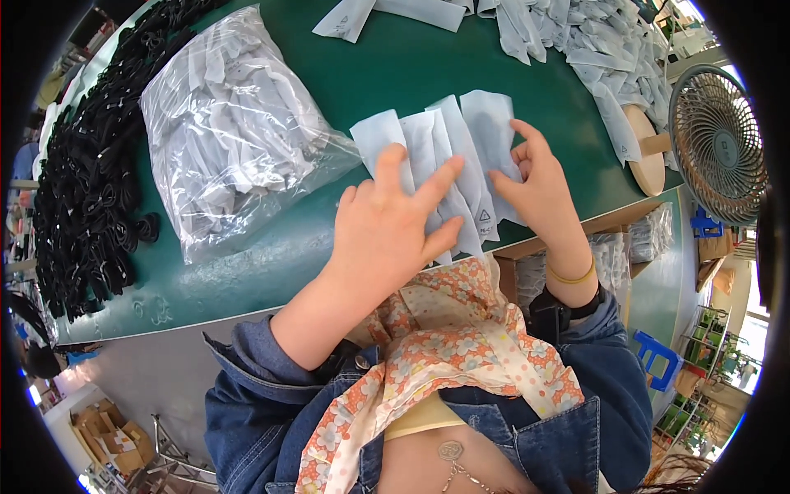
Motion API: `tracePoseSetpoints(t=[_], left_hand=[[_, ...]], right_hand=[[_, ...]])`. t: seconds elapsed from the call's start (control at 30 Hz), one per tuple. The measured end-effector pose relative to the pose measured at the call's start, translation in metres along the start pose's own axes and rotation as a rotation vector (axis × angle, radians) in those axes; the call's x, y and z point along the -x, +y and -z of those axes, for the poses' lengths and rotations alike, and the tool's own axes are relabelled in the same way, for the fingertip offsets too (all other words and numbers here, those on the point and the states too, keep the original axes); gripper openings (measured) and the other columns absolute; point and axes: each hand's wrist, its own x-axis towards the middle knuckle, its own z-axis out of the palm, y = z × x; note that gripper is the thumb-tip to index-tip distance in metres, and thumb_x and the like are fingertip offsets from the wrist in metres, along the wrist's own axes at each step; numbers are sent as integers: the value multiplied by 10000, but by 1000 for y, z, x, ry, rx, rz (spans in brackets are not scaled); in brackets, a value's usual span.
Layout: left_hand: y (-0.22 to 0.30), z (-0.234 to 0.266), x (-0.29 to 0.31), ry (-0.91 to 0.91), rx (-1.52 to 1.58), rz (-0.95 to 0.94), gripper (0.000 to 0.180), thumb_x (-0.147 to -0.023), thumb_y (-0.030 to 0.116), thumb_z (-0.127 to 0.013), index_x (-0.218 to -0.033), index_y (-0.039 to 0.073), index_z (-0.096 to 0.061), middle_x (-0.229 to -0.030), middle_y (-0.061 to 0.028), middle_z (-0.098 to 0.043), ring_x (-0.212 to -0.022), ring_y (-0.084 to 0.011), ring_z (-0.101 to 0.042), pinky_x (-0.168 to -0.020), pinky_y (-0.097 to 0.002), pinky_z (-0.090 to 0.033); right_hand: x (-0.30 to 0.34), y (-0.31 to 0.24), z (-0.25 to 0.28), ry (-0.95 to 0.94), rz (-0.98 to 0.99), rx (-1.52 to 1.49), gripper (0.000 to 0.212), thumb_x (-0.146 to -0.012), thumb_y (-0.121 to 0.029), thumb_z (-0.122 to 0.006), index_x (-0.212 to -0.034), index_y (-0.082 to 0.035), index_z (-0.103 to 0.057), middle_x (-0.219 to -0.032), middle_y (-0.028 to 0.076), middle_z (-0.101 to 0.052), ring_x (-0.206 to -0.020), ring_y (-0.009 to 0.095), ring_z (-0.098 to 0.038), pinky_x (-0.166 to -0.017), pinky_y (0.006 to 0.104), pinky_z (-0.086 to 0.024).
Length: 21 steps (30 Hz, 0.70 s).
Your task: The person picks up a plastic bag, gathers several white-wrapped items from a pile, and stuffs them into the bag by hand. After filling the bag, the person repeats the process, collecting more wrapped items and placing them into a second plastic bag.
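Several pale, translucent flat pouches lie side by side and overlapping near the table's front edge. My left hand rests over the left part of this row, fingers spread, fingertips touching the pouches. At the right end of the row is my right hand, its thumb and index finger apart at the edge of the last pouch. Left of the row sits a large clear plastic bag filled with similar pouches.
Bundles of black cables line the left side of the green table. More loose pouches are heaped at the far right. A fan stands right, near a round wooden piece. An open carton with bagged items sits below the edge.
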Motion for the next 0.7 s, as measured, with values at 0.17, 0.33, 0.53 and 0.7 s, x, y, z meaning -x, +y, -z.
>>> tracePoseSetpoints(t=[0.17, 0.33, 0.53, 0.7], left_hand=[[-18, 7, 31, 255, 564, 238, 348, -794, 185, -665, -1111, 73, -579, -1138, -145, -516, -768, -333, -615, -738, -408, -503], [-21, 13, 46, -142, 912, 380, 238, -806, 59, -622, -1022, -6, -546, -990, -124, -576, -887, -331, -602, -797, -414, -489], [-16, 34, 34, -409, 329, -139, 451, -750, 112, -716, -1157, 49, -533, -1143, -139, -554, -1103, -308, -564, -942, -397, -438], [-22, 17, -2, -54, -8, -302, 686, -605, 283, -812, -1196, 77, -530, -1227, -175, -511, -1173, -380, -487, -992, -504, -400]], right_hand=[[4, -10, 5, -217, 8, 47, 577, -795, -162, -707, -1295, 25, -486, -929, 75, -535, -797, 115, -507, -692, 238, -420], [27, -23, -11, -143, 245, 277, 817, -699, -303, -766, -1360, 28, -416, -1189, 193, -502, -1052, 261, -530, -867, 322, -426], [16, -39, -15, -220, 372, 607, 902, -599, -391, -779, -1359, -35, -450, -1339, 244, -399, -1201, 398, -436, -985, 438, -360], [7, -36, 1, -345, 698, 594, 851, -539, -340, -774, -1320, -117, -519, -1330, 232, -415, -1189, 420, -438, -985, 480, -355]])
